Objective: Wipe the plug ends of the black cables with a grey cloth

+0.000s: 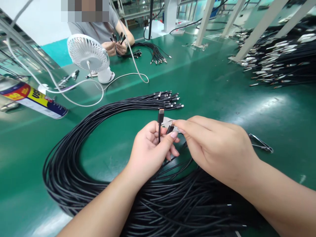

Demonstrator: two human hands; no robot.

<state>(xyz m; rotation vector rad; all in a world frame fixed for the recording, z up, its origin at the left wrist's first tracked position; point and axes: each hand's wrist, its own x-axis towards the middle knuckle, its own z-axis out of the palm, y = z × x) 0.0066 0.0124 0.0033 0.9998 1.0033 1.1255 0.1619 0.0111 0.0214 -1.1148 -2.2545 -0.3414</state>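
My left hand (pixel 149 149) is closed around black USB cables. One USB connector (pixel 161 116) stands upright above its fingers, metal tip up. A second black connector (pixel 170 128) is pinched near the left thumb and tilts toward the right hand. My right hand (pixel 218 141) is closed in a pinch at that connector's tip, with a pale, cloth-like piece (pixel 176 127) at its fingertips. Its lower fingers are hidden. Beneath both hands lies a large looped bundle of black cables (pixel 74 158), its far connectors (pixel 170 100) fanned out on the green table (pixel 209 89).
A spray can (pixel 34 98) and a white fan (pixel 87 54) with its cord stand at the left. Across the table a person's hands (pixel 116 47) hold several cables. Cables are piled (pixel 283 56) at the right, near pale posts. A metal clip-like object (pixel 261 143) lies beside my right hand.
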